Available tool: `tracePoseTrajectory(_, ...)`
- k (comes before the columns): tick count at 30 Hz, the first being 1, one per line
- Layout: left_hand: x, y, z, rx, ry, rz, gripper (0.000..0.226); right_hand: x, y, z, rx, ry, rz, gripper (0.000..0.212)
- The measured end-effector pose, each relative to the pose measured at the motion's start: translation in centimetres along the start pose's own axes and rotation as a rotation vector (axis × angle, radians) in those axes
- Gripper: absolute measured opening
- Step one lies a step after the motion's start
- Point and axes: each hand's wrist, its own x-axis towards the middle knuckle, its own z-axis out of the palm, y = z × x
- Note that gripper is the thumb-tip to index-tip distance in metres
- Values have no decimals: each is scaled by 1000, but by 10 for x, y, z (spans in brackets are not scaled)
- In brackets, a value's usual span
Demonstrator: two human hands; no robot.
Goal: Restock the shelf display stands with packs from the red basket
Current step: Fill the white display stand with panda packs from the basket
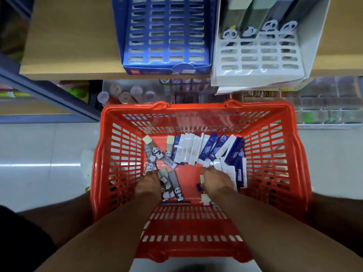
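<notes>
Pale tiled shop floor (39,165) runs under the scene, with a wooden shelf board (74,40) above it, and between them sits the red slatted plastic basket (275,154), its far rim just below the shelf edge. I see both of my bare forearms reaching down into it.

On the basket's floor, the left side holds loose slim grey packs with panda pictures (155,154), lying at mixed angles. My left hand (149,185) is down among them, fingers curled under and touching the packs; I cannot tell whether it actually grips one. Along the far and right part of the floor lie the blue-and-white narrow boxes (208,150), leaning against each other in a rough row. My right hand (216,179) rests at the near end of that row, fingers bent down onto the boxes, with a small blue pack showing at its inner edge; whether it is clamped on that one I cannot tell.

Up on the shelf, the blue slotted cardboard display stand (167,36) shows bare slots. Just beside it to the right, touching, stands the white slotted display stand (259,57), with four tall panda packs (261,20) upright in its back row.
</notes>
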Motion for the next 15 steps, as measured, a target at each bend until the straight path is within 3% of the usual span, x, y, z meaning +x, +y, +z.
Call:
tracePoseTrajectory(5,0,-8,-6,-115,1,53,40,1,-1,-9,-16,26,-32,43)
tracePoseTrajectory(11,-22,-9,-33,-267,26,84,45,-12,-11,-30,-29,53,-116,21)
tracePoseTrajectory(15,-37,-11,-54,-403,55,164,31,-31,-15,-48,-97,82,-173,24)
